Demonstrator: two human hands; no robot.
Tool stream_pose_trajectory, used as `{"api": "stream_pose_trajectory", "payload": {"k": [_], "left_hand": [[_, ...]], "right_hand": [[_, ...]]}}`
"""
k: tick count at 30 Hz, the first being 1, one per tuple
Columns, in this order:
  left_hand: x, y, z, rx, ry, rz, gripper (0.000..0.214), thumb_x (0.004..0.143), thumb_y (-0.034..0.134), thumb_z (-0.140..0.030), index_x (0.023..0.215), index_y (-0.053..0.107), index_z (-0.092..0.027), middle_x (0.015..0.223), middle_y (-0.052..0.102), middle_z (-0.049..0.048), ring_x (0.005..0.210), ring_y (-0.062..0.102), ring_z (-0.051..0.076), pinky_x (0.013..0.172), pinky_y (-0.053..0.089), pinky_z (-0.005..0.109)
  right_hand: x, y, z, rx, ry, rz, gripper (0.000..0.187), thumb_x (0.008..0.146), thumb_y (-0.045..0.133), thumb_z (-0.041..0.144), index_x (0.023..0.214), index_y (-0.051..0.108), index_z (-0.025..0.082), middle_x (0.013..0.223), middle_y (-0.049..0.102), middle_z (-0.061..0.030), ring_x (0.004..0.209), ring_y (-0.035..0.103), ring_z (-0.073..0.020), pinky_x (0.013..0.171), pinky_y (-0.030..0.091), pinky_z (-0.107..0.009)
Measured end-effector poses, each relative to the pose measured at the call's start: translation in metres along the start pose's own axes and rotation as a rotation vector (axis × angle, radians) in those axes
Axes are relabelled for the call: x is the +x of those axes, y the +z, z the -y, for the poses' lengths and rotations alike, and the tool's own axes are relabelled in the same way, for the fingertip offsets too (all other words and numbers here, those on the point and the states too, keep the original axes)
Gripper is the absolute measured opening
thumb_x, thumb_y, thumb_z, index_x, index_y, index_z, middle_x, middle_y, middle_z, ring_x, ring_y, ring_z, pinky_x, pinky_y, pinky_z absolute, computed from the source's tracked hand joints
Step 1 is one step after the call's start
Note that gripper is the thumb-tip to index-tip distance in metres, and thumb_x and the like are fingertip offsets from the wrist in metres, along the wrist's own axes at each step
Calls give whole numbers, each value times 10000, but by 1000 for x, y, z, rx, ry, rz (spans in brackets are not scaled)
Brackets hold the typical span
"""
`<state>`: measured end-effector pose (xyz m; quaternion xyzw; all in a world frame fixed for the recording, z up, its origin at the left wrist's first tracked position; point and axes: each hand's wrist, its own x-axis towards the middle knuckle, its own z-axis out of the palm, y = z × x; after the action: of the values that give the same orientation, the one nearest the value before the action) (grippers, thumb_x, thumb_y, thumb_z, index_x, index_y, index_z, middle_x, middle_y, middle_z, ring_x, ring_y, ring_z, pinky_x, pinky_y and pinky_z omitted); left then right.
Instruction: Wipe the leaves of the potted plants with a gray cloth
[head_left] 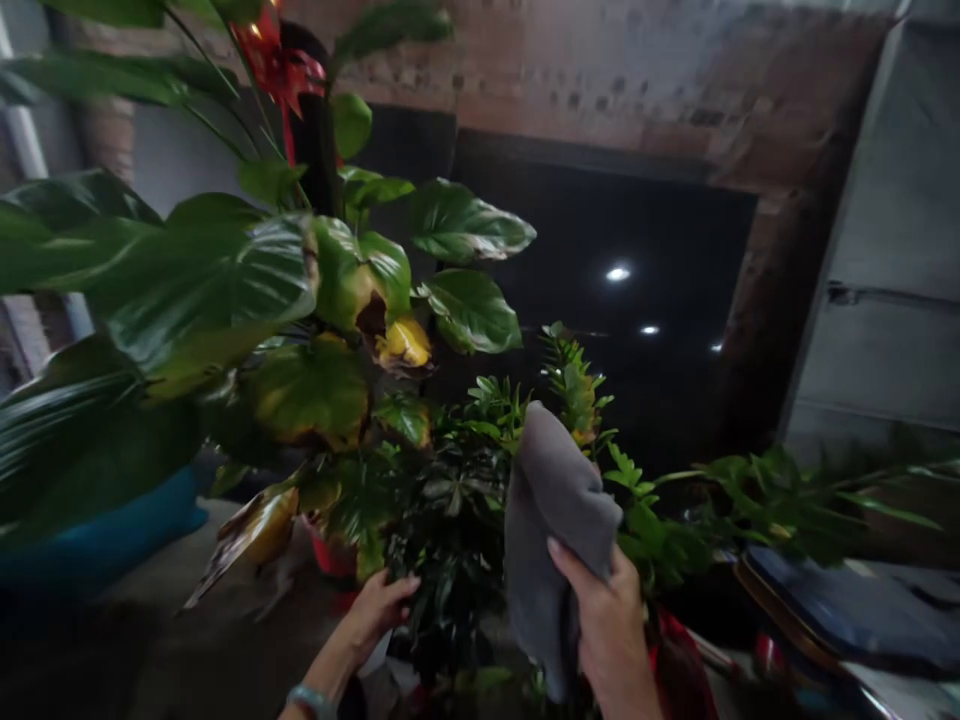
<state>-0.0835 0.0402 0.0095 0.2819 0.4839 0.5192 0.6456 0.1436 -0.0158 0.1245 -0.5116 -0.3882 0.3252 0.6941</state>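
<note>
A folded grey cloth (559, 530) is in my right hand (611, 620), the thumb pressed across its front. The cloth stands up before a small-leaved green plant (574, 385). My left hand (379, 610), with a bracelet (311, 700) on its wrist, is at the lower middle beside a dark-leaved bushy plant (450, 520). Its fingers are stretched and partly apart, with nothing visible in them. Whether they touch the leaves I cannot tell. Above my left hand spreads a large-leaved plant (217, 280), some of whose leaves are yellowed and brown.
A red ribbon bow (281, 70) hangs at the upper left. A red pot (334, 550) stands behind my left hand, and a blue object (135, 520) lies farther left. Behind the plants is a dark glossy panel (600, 230). A dark cushioned seat (855, 610) is at right.
</note>
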Motion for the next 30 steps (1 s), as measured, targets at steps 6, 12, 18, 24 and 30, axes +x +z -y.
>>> {"api": "stream_pose_trajectory", "payload": {"k": [6,12,18,24,30], "left_hand": [[5,-4,4,38,28,-54,337,358,775,-229,617,569,-167,587,568,-49,529,505,91,495,380,210],[10,-3,10,112,32,8,290,394,739,-231,522,482,-188,448,446,-92,436,398,70,447,300,213],[7,-2,12,99,66,34,261,405,727,-238,550,518,-179,425,415,-107,382,327,43,411,217,198],[0,-5,13,114,33,68,231,419,719,-230,611,618,-149,433,423,-96,393,355,52,426,245,200],[-27,5,6,248,-85,261,200,439,760,-213,600,655,-157,441,551,-33,479,520,150,487,388,252]], "right_hand": [[-58,23,-37,-85,406,199,348,441,707,282,768,691,163,734,726,-66,723,653,-269,742,493,-384],[-96,-12,-38,-125,412,69,435,420,763,256,841,693,170,754,722,-50,737,652,-264,710,503,-362],[-13,-15,17,-174,-13,-204,486,472,771,464,836,675,156,788,719,-90,767,652,-268,725,488,-359],[-31,30,-32,-125,211,33,318,410,699,373,661,660,181,665,716,-75,673,649,-274,692,500,-379],[-105,-4,-55,-55,435,98,392,388,711,213,780,697,190,667,717,-34,683,664,-277,679,512,-381]]}}
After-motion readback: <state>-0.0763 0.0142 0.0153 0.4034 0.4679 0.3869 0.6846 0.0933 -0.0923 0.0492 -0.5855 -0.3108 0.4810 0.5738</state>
